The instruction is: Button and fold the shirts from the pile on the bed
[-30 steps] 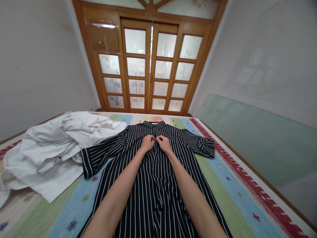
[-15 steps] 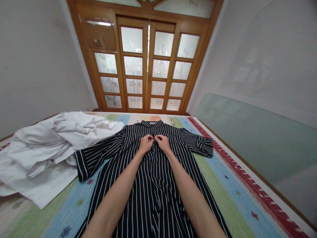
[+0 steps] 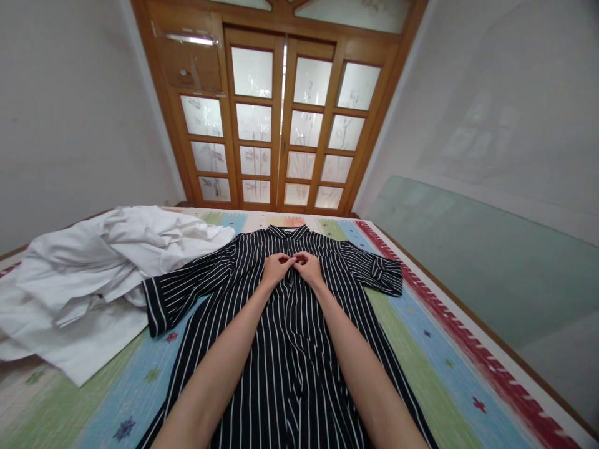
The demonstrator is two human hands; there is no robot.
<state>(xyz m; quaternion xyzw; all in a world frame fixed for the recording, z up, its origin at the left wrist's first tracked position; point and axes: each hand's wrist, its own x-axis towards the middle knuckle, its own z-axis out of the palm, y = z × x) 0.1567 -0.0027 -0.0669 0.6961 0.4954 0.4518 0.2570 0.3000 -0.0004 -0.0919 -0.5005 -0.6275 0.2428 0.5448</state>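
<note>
I see 1 striped shirt point(image 3: 276, 349), centre to bottom of frame | 2 hands, left hand point(image 3: 277, 268) and right hand point(image 3: 309, 268), fingertips together, pinching its front | 1 white cloth point(image 3: 100, 259), left of frame

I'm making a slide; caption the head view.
Left hand and right hand meet over a striped shirt, with white cloth lying alongside.

A home room, by its colourful patterned cover point(image 3: 435, 362) and wood-framed glass doors point(image 3: 304, 106).
</note>
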